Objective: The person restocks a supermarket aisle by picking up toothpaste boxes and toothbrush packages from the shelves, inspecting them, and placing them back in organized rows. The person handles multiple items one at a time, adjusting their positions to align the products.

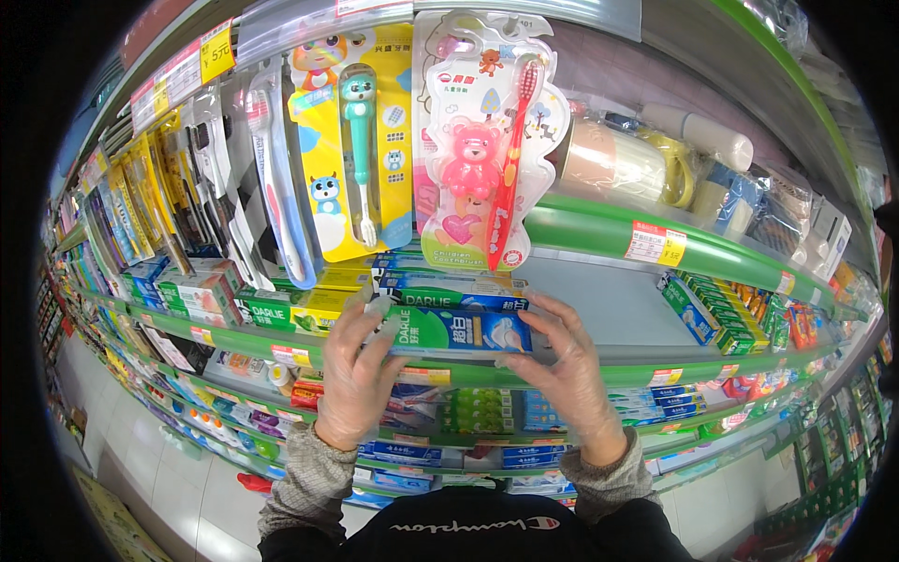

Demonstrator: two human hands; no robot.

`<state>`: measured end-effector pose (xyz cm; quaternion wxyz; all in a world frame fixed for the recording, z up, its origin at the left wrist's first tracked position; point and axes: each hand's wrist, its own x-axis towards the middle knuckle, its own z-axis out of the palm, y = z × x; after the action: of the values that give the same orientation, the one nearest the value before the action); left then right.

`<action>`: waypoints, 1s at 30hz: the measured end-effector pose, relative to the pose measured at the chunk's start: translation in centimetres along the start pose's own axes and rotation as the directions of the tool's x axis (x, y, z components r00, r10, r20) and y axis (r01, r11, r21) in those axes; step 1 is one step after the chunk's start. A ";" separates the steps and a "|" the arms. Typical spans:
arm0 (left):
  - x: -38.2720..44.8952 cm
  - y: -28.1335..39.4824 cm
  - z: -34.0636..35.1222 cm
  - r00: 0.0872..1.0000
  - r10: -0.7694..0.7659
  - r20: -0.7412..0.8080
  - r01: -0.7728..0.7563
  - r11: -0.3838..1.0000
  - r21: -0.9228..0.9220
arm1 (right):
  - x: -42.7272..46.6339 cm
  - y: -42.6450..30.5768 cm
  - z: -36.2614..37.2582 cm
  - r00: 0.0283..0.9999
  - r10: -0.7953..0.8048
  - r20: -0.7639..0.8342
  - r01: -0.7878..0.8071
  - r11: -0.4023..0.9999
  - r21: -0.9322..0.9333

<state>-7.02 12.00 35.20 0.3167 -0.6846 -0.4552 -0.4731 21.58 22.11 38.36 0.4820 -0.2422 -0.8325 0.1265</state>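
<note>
Both my hands wear clear plastic gloves and hold a blue and green Darlie toothpaste box (460,331) level at the front of a shelf. My left hand (362,358) grips its left end, my right hand (565,365) its right end, with fingers at the upper and lower edges. Right behind it, similar Darlie boxes (449,284) lie stacked on the shelf. Yellow and green Darlie boxes (302,309) are to the left. Above hang a packaged red children's toothbrush (516,168) and a teal toothbrush on a yellow card (359,133).
The green shelf edge (491,372) with price tags runs just below my hands. Cups in plastic wrap (618,161) stand on the upper right shelf. More toothpaste boxes (716,309) lie farther right. Hanging toothbrushes (270,175) crowd the upper left; lower shelves hold more packages.
</note>
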 end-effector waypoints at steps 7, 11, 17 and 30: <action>-1.1 1.7 -0.8 0.998 0.059 -0.029 -0.060 0.997 -0.044 | -1.8 -2.3 -1.2 0.997 0.031 0.070 -0.028 0.999 -0.045; -1.5 1.8 -0.6 0.999 -0.029 -0.017 0.026 0.992 -0.126 | -2.4 -2.0 -0.9 0.979 0.132 0.153 -0.149 0.983 0.109; 1.0 2.1 -0.7 0.950 -0.286 0.124 0.311 0.892 -0.328 | -0.2 -2.0 0.3 0.998 -0.036 0.046 0.033 0.997 0.063; 1.5 -0.3 -0.2 0.951 -0.244 0.188 0.280 0.940 -0.197 | 0.7 -1.2 2.7 0.999 -0.054 0.002 0.054 0.999 -0.004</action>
<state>-7.19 12.40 36.72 0.1348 -0.6846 -0.5112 -0.5018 18.59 21.54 38.01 0.4841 -0.2206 -0.8393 0.1122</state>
